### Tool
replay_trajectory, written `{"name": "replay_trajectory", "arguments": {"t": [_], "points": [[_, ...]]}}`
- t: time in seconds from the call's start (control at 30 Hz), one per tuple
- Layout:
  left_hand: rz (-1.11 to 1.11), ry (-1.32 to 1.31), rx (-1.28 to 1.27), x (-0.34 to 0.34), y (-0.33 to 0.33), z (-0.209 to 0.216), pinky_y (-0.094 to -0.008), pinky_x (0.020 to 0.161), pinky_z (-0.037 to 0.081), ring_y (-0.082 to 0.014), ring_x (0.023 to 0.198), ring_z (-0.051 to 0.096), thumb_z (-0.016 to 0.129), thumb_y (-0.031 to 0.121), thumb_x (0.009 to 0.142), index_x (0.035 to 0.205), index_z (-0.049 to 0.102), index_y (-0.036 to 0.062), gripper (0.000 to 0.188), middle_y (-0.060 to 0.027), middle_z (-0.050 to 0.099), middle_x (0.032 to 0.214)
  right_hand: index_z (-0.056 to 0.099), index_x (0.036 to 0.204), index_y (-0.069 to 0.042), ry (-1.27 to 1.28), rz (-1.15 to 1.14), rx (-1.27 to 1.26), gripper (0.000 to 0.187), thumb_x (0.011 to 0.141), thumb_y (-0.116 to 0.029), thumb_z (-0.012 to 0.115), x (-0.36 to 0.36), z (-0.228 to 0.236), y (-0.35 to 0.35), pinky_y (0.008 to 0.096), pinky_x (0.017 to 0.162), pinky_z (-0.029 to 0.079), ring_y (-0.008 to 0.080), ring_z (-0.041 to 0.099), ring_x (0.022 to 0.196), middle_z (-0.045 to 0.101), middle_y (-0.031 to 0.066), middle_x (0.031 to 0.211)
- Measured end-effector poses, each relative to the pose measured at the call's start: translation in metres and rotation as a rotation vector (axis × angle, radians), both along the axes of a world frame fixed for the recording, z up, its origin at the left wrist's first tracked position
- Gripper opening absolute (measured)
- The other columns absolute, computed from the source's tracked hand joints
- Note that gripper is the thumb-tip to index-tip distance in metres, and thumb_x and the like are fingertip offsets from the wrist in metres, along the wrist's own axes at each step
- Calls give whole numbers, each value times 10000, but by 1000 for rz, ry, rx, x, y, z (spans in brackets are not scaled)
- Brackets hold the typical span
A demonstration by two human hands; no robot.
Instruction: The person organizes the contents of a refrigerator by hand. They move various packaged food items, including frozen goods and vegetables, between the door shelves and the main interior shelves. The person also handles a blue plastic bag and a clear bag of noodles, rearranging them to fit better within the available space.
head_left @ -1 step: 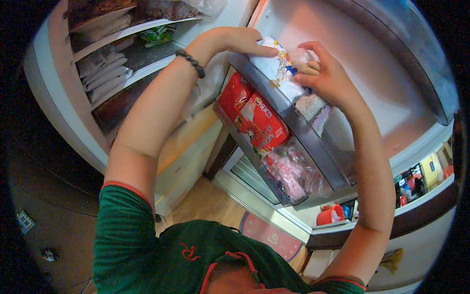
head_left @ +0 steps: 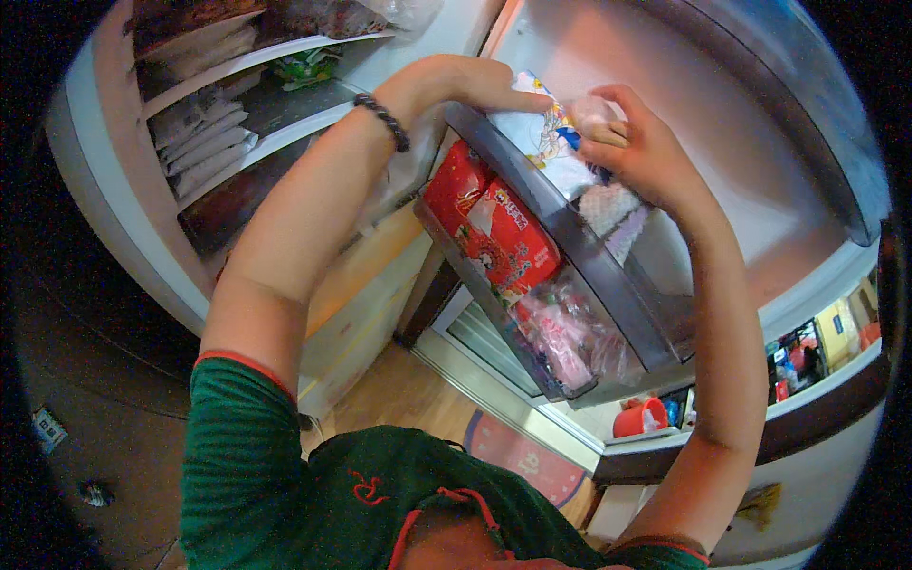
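Observation:
A white plastic package (head_left: 546,142) with a coloured print stands in the upper dark-edged shelf (head_left: 532,176) of an open fridge door. My left hand (head_left: 489,87) grips its upper left edge, thumb across the front, other fingers hidden behind. At the package's right side, my right hand (head_left: 646,142) is curled with its fingers round a crumpled, pinkish see-through bag (head_left: 593,112). Below that hand, in the same shelf, sits a pale fuzzy-looking packet (head_left: 610,207). The lower door shelf holds red packages (head_left: 513,242) and a clear bag with pink contents (head_left: 556,332).
Stacked flat packets (head_left: 209,142) and a green-leafed bag (head_left: 306,66) lie on the shelves inside at left. Another dark door shelf (head_left: 807,95) curves above right. Down on the floor are a pink mat (head_left: 527,461) and, further right, a red bucket (head_left: 638,418) on a ledge.
Both hands have shifted slightly to the right, and the white package has moved a little with them. The rest looks the same.

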State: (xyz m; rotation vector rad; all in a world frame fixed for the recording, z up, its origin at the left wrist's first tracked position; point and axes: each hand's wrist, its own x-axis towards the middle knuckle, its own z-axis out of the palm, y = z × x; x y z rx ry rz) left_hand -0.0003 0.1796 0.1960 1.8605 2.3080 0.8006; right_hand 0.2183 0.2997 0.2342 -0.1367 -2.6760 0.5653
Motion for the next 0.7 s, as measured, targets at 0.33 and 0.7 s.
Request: {"name": "replay_trajectory", "arguments": {"t": [0.33,0.7], "points": [[-124,-177,176,21,30,-8,-319,611,498,-172,691,582,468,606,879,924,672,-31,670,-88,645,779,532,1117,-31,-247,-184,339,477,722,-214,727,41,20,-14,404,757,487,322,638,889,652,204,939],[-109,-322,239,8,-12,16,-257,597,485,-101,674,577,524,402,921,918,650,11,410,-19,627,758,501,1182,-40,-317,-254,276,504,778,-246,722,53,19,-28,388,799,493,315,643,895,647,217,965]]}}
